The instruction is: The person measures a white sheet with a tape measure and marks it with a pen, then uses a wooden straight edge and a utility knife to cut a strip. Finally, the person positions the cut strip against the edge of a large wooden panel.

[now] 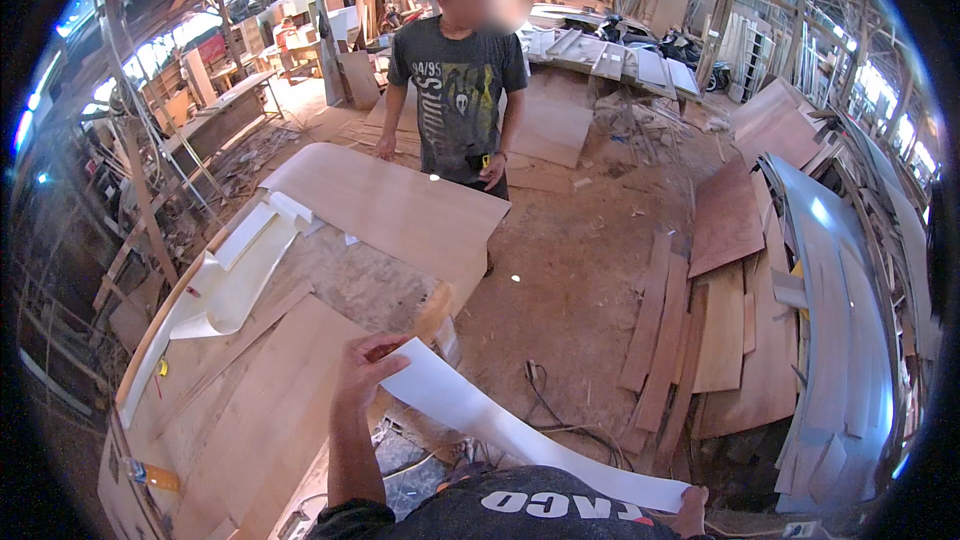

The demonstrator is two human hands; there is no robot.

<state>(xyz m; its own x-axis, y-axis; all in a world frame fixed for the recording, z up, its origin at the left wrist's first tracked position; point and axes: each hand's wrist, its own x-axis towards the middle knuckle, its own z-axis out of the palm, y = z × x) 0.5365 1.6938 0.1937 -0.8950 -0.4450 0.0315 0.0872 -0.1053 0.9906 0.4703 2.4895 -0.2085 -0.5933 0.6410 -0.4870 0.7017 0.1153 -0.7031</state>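
A long, thin white strip (500,427) of sheet material stretches slantwise in front of my body. My left hand (368,370) pinches its upper left end between thumb and fingers, beside the plywood-topped worktable. At the lower right my right hand (692,512) grips the other end, with most of that hand's fingers hidden by the strip and the picture's lower edge. The strip sags slightly between my hands. Plywood panels (270,390) lie on the table near my left forearm.
Across the table a person (458,90) stands by a large plywood sheet (390,195), apparently with a yellow-black tape measure in one hand. A rolled cream sheet (235,290) and a bottle (150,475) lie at left. Stacked boards (730,330) lean at right; cables (560,410) cross the floor.
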